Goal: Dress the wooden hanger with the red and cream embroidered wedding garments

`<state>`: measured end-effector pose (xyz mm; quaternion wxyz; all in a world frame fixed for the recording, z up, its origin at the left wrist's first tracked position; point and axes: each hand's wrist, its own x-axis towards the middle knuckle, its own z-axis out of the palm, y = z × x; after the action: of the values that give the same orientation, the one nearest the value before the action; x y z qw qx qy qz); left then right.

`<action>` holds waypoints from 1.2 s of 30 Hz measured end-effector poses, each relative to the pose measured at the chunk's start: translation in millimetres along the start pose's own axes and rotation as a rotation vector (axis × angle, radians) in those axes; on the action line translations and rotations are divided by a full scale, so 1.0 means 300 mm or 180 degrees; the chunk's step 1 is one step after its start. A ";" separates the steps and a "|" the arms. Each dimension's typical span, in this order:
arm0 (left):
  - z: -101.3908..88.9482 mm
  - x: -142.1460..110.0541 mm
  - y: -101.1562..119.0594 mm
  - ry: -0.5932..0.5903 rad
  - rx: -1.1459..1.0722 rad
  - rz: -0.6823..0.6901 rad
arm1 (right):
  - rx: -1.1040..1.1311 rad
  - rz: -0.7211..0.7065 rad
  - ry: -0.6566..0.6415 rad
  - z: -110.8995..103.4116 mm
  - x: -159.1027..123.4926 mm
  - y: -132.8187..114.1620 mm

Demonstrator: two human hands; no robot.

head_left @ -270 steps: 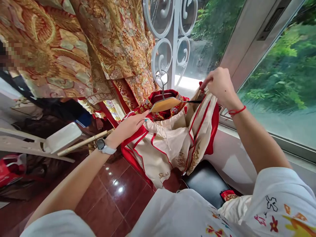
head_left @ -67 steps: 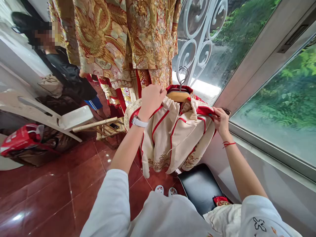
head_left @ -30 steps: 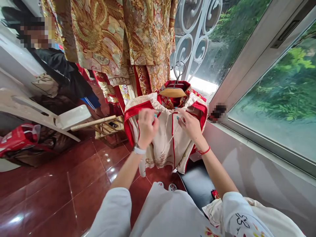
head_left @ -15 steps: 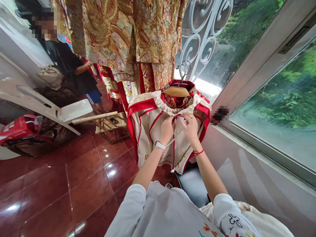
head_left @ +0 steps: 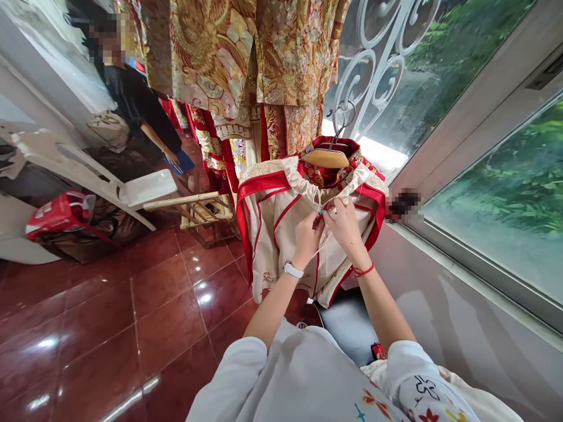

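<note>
A cream garment with red trim (head_left: 281, 234) hangs from a wooden hanger (head_left: 328, 158) hooked on a white window grille (head_left: 373, 70), which keeps it at chest height. The left hand (head_left: 308, 231) and right hand (head_left: 345, 225) meet at its front, just below the neckline, fingertips pinching a thin cream cord (head_left: 317, 251) there, with a black stool (head_left: 347, 328) below.
</note>
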<state>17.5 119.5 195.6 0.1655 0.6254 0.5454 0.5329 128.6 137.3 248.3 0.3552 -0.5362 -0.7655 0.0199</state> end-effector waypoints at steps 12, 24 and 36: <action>0.057 -0.010 -0.039 0.0108 -0.0092 -0.0109 | -0.1289 -0.0207 -0.0017 0.026 0.004 -0.065; 0.052 0.001 -0.030 -0.0005 0.0293 -0.0192 | -0.1349 -0.0483 -0.0424 0.026 0.071 -0.061; 0.073 0.009 -0.038 0.0210 -0.0023 -0.0125 | -0.0971 -0.0600 -0.0456 0.004 0.083 0.021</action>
<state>29.8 134.1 179.7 0.1601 0.5961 0.5609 0.5518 128.5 161.1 257.8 0.2147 -0.5069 -0.8298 -0.0916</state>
